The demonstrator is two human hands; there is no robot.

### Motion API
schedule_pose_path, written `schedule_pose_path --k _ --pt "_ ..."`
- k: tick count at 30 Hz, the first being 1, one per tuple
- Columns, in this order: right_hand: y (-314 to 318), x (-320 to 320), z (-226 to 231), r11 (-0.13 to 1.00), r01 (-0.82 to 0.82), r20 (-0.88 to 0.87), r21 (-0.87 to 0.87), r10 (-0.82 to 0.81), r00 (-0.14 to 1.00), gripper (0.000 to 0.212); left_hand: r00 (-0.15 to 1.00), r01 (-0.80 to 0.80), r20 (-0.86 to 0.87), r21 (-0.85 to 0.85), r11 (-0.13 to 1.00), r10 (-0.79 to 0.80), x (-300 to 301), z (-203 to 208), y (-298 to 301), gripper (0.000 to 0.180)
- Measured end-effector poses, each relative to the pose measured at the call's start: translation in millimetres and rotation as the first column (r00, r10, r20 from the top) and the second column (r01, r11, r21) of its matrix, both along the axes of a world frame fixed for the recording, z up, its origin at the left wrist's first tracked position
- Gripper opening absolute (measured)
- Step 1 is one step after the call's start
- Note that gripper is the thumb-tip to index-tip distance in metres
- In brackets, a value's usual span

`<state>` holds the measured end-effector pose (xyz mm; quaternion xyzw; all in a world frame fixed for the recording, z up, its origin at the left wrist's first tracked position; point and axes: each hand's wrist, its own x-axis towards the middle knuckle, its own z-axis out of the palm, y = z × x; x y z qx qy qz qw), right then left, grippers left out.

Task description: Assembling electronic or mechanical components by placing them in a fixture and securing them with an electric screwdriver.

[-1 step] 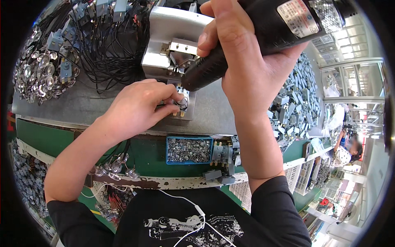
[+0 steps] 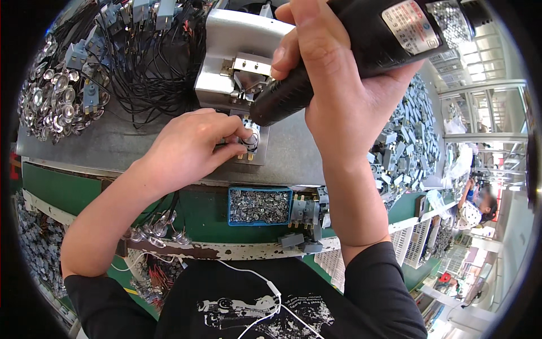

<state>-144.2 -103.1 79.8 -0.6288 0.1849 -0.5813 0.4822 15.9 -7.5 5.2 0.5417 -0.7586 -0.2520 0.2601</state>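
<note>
My right hand [image 2: 339, 85] is wrapped around a black electric screwdriver [image 2: 372, 39], held slanting down to the left. The tool's front end is over a small grey block with brass-coloured terminals [image 2: 250, 156]; its bit is hidden from view. With thumb and forefinger together, my left hand [image 2: 192, 141] holds a round shiny metal piece [image 2: 251, 139] at that block. The block sits on a small metal plate [image 2: 263, 152], just in front of a bright metal fixture [image 2: 237, 34] with a feeding mechanism [image 2: 248, 79].
A blue tray of small metal parts [image 2: 259, 207] lies at the near edge, beside several grey blocks [image 2: 305, 212]. Shiny metal caps [image 2: 62, 101] and black wires [image 2: 152, 85] are heaped on the left. Grey blocks [image 2: 409, 141] pile up at right. Another person [image 2: 474, 209] sits farther right.
</note>
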Motion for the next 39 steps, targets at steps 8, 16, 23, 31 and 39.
schedule_pose_path --k 8,16,23,31,39 --pt "4.5 -0.6 5.2 0.997 -0.013 -0.06 0.072 0.017 0.998 0.023 1.0 0.014 0.006 0.013 1.0 -0.014 -1.5 2.4 -1.7 0.017" --pt "13.7 11.0 12.5 0.991 0.019 -0.1 0.132 -0.006 0.995 0.024 0.998 -0.013 -0.057 0.01 1.0 0.013 -2.5 0.0 -1.8 0.017" --pt "18.6 2.8 13.6 0.981 -0.133 -0.09 0.143 0.146 0.985 0.024 0.998 -0.021 -0.057 0.003 1.0 0.022 -4.3 -3.0 4.3 0.016" --pt "-9.6 -4.0 -23.8 0.889 -0.385 0.353 0.249 0.287 0.891 0.039 0.999 0.028 0.025 -0.203 0.979 -0.023 0.5 -11.4 2.5 0.019" --pt "-10.2 -37.8 -13.2 0.964 -0.196 0.192 0.178 0.161 0.968 0.043 0.785 0.521 0.436 -0.078 0.85 -0.441 -54.8 -11.0 42.5 0.007"
